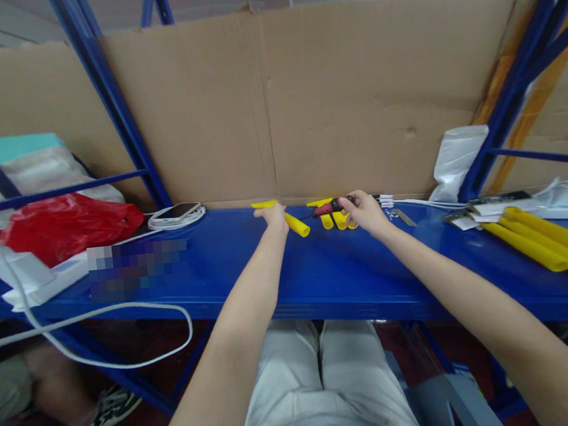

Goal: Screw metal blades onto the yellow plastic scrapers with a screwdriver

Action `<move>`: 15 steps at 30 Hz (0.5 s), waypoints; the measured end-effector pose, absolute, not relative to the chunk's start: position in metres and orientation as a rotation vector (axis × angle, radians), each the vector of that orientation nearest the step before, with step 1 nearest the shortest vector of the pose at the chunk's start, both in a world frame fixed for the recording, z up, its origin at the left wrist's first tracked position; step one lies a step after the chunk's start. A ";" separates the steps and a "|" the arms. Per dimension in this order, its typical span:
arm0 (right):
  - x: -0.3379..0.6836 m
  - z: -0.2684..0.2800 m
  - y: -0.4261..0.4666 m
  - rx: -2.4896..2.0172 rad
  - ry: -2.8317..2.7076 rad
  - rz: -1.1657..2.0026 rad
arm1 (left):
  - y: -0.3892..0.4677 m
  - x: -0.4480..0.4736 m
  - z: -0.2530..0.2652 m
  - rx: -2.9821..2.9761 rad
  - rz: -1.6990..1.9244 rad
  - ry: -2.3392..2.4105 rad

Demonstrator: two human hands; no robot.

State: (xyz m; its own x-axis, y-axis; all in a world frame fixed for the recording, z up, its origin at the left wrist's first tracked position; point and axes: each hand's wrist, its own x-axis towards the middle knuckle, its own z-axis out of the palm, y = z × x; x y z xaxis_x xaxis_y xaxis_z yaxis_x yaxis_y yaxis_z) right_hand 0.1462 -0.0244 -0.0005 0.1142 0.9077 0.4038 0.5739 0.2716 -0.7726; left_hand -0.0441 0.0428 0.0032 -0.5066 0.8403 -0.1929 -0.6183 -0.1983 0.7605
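My left hand is closed around a yellow tube, whose open end sticks out to the right, towards me. Another bit of yellow shows just behind that hand. A red and black screwdriver is gripped in my right hand, its thin shaft pointing left towards the tube. Beneath and behind the screwdriver lie several short yellow tubes, partly covered by the tool and my right fingers.
The blue table backs onto a cardboard wall. At left are a phone on a coiled white cable, a red plastic bag and a power strip. Long yellow tubes lie at right. A person's shoe shows below left.
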 end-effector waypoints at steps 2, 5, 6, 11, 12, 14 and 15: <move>0.157 0.003 -0.019 -1.335 -1.450 0.455 | 0.043 -0.043 0.002 0.396 1.874 1.064; 0.171 0.008 -0.014 -1.160 -1.285 0.433 | 0.040 -0.040 0.001 0.581 1.789 1.119; 0.175 0.010 -0.012 -1.102 -1.236 0.426 | 0.038 -0.038 0.001 0.656 1.724 1.130; 0.191 0.013 -0.006 -0.968 -1.124 0.434 | 0.029 -0.032 0.001 0.984 1.383 1.080; 0.193 0.013 -0.005 -0.964 -1.123 0.436 | 0.028 -0.031 0.001 1.026 1.344 1.053; 0.194 0.012 -0.004 -0.966 -1.125 0.443 | 0.026 -0.030 0.001 1.084 1.294 1.012; 0.195 0.011 -0.004 -0.970 -1.125 0.447 | 0.025 -0.029 0.001 1.106 1.275 0.998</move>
